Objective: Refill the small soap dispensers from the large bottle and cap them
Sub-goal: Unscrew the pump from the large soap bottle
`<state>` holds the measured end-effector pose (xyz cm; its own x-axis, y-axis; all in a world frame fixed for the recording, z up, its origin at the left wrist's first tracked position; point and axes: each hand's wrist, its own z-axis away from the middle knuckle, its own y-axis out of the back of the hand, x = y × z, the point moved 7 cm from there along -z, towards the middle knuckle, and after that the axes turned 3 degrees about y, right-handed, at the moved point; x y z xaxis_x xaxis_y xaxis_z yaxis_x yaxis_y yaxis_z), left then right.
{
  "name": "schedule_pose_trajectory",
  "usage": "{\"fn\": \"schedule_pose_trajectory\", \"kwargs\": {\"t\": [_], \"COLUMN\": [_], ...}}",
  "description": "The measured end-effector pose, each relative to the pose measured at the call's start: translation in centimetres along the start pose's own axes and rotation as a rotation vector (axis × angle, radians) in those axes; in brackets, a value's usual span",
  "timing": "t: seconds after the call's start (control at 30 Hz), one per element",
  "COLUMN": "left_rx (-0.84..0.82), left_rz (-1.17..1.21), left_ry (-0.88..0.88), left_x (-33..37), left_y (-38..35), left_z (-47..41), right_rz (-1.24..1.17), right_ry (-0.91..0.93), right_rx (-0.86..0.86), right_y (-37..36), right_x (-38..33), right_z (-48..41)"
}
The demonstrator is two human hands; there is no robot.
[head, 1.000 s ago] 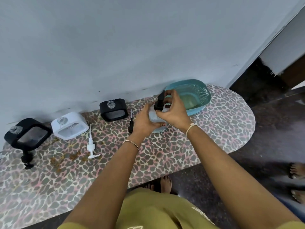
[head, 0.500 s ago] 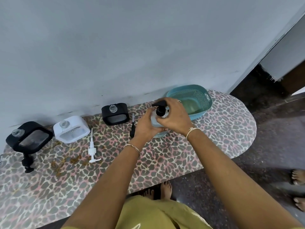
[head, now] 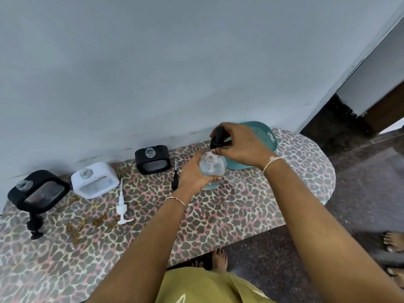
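A clear round bottle (head: 213, 166) stands on the leopard-print table (head: 229, 215), and my left hand (head: 192, 173) is wrapped around its side. Its threaded neck is bare. Just above the neck, my right hand (head: 238, 145) holds a black pump cap (head: 217, 138), lifted off the bottle. Three small dispensers stand open along the wall: a black one (head: 38, 192) at far left, a white one (head: 93, 179), and another black one (head: 152, 159). Loose pumps lie in front of them: black (head: 35, 226), white (head: 122, 206), and black (head: 175, 177).
A teal plastic basket (head: 262, 138) sits behind my right hand at the table's right end. Brownish spill marks (head: 87, 221) stain the cloth left of centre. The wall runs close behind the dispensers. Bare feet (head: 393, 241) of another person stand at the right edge.
My right hand has lifted the black pump cap off the clear bottle, baring the neck. My left hand has kept hold of the bottle.
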<state>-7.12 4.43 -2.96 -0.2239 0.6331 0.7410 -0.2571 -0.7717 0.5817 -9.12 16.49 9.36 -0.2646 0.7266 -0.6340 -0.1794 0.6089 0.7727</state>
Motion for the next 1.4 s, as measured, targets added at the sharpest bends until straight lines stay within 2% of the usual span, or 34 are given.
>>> {"fn": "schedule_pose_trajectory", "kwargs": {"t": [0.33,0.67,0.8,1.1,1.23,1.4], "left_rx": [-0.005,-0.018,-0.016,-0.004,-0.006,0.009], "left_rz": [-0.034,-0.024,-0.028,-0.017,-0.026,-0.026], "left_ry": [0.022,0.036,0.038,0.034,0.032,0.007], "left_x": [0.8,1.4,1.2,0.9,0.7,0.5], "left_y": [0.3,0.4,0.3,0.1,-0.1,-0.1], "left_z": [0.9,1.6,1.5,1.3,1.1,0.9], "right_rz": [-0.178,-0.173,-0.204,-0.429,-0.561,-0.843], "right_ry": [0.086,0.161,0.149,-0.083,-0.262,-0.535], "right_rx": [0.128,0.235,0.329,0.627,0.786,0.932], "right_y": [6.8,11.0,12.4,12.1,10.1,5.0], "right_x": [-3.1,-5.0,-4.3,3.5,8.6,14.4], "right_z": [1.7,3.9,5.1,8.6,11.0,14.0]}}
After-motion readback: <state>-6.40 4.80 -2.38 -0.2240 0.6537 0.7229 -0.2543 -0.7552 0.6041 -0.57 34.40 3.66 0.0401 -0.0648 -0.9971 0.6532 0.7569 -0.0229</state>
